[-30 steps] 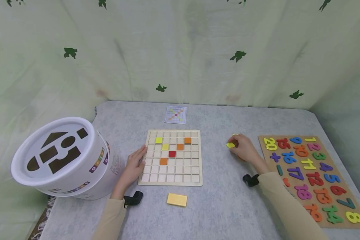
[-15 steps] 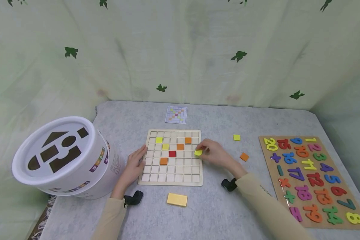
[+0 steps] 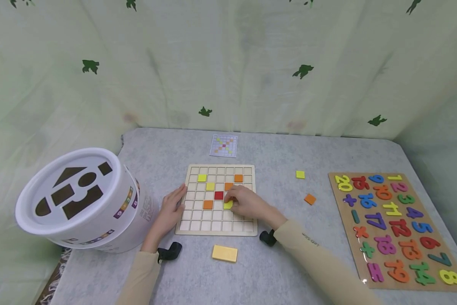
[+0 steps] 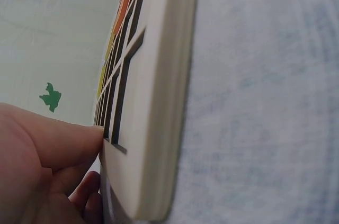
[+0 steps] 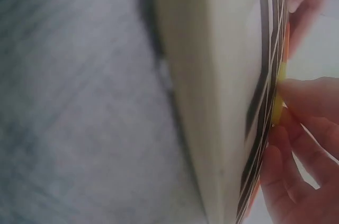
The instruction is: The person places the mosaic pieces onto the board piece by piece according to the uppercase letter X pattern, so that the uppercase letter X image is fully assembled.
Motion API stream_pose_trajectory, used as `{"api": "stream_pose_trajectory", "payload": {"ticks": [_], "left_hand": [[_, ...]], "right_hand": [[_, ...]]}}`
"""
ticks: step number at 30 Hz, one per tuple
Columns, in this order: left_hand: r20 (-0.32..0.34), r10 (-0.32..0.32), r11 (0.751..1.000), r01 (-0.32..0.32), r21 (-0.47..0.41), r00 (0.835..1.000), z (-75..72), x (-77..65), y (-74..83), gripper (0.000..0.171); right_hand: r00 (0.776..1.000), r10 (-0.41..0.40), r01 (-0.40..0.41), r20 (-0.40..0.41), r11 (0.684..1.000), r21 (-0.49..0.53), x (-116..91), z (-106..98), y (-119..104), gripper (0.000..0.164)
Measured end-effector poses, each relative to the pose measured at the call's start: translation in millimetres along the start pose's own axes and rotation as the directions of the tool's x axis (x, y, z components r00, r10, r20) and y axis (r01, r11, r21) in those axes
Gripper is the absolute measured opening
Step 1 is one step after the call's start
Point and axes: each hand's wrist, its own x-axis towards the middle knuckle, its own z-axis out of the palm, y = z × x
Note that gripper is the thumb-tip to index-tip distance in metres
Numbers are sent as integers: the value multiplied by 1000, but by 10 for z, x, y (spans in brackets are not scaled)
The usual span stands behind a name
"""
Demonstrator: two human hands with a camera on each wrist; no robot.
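Observation:
A square wooden grid board (image 3: 214, 231) lies on the table, with two yellow tiles, a red tile (image 3: 218, 195) and several orange tiles set in its cells. My right hand (image 3: 249, 203) is over the board and pinches a yellow square tile (image 3: 228, 205) between thumb and fingers. That tile is at the cell diagonally below and right of the red one. In the right wrist view the fingertips are right at the grid around the yellow tile (image 5: 277, 108). My left hand (image 3: 169, 212) rests against the board's left edge, its fingers fairly straight and the thumb touching the rim.
A pattern card (image 3: 223, 146) lies behind the board. On the right are a loose yellow tile (image 3: 300, 174), a loose orange tile (image 3: 310, 199) and a number board (image 3: 394, 233). A yellow block (image 3: 225, 253) lies in front. A white bucket (image 3: 137, 224) stands at left.
My right hand has carried the yellow tile leftward from the loose tiles at right, past the board's right edge, to a cell near the red tile. The left hand stays put.

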Motion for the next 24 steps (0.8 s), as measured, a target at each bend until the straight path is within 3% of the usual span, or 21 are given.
{"api": "stream_pose_trajectory", "payload": {"ticks": [12,20,24], "left_hand": [[-6,18,1000,-18,-3,1000,-3,-8,11,52],[-1,0,1000,0,-1,1000,-7,-6,2,53],[0,6,1000,-6,1,1000,-6,-8,4,53]], "right_hand": [[1000,-18,18,18,1000,-12,-101,-50,8,29],[995,-72,82,76,988,-134,-149,-84,-12,30],[997,-55,60,62,994,-86,-178,-110,5,31]]}}
